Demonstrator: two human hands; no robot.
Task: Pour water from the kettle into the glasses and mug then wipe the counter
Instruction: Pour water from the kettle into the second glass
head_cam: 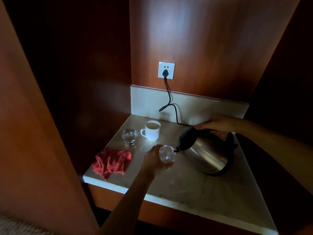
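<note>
A steel kettle [207, 155] with a black lid and handle is tilted to the left above the counter, and my right hand [215, 124] grips its handle from above. Its spout touches the rim of a clear glass [166, 154] that my left hand [153, 160] holds from the left side. A second clear glass [129, 135] with water in it stands at the back left. Beside it is a white mug [152, 131], filled with liquid. A crumpled red cloth [111, 161] lies at the counter's left front.
The pale marble counter [194, 187] sits in a dark wooden niche with walls on the left, back and right. A black cord [171, 102] runs from a white wall socket [166, 70] down toward the kettle area. The counter's front edge is close to me.
</note>
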